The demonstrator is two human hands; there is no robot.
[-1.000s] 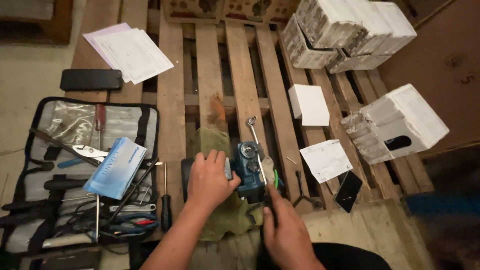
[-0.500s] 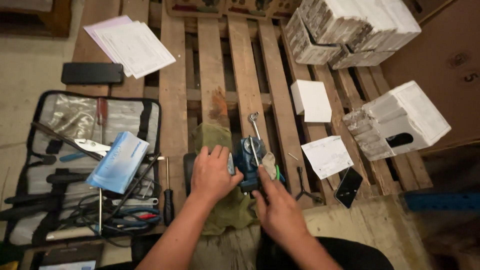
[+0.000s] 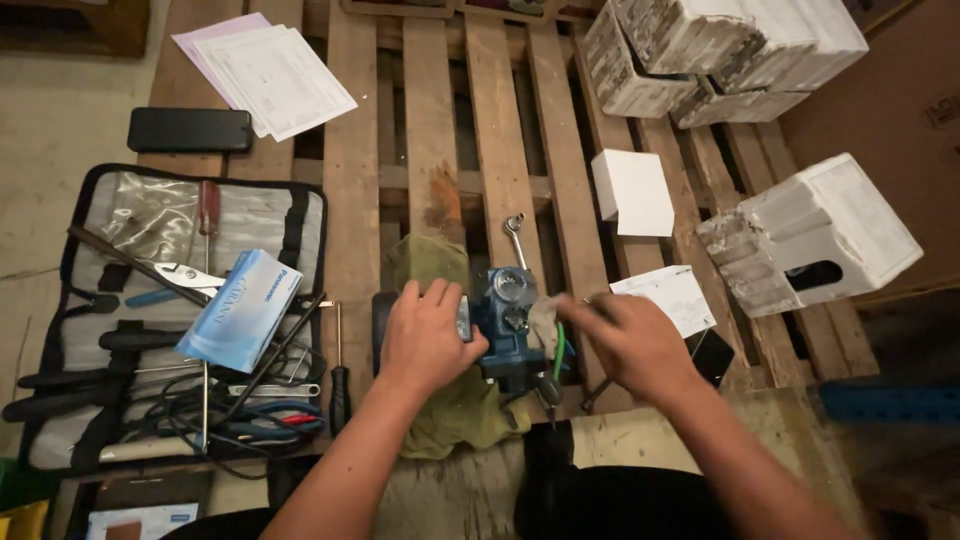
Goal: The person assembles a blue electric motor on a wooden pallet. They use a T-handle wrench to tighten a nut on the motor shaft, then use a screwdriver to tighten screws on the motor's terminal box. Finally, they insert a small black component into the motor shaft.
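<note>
Left grip (image 3: 428, 340) clamps the blue metal part (image 3: 510, 315) on an olive rag (image 3: 440, 265); right grip (image 3: 630, 340), blurred, pinches a pale cloth (image 3: 543, 322) against it; beneath, wooden pallet (image 3: 350, 150); concrete floor (image 3: 50, 120); tool case (image 3: 110, 230) far left; white blocks (image 3: 815, 230) right.

workshop — wood pallet (image 3: 350, 190) as bench | open tool roll (image 3: 150, 320) | concrete floor (image 3: 50, 150)

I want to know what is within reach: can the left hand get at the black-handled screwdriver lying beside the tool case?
Probably yes: the screwdriver lies uncovered on the pallet, just beside the left hand, with nothing between them.
</note>
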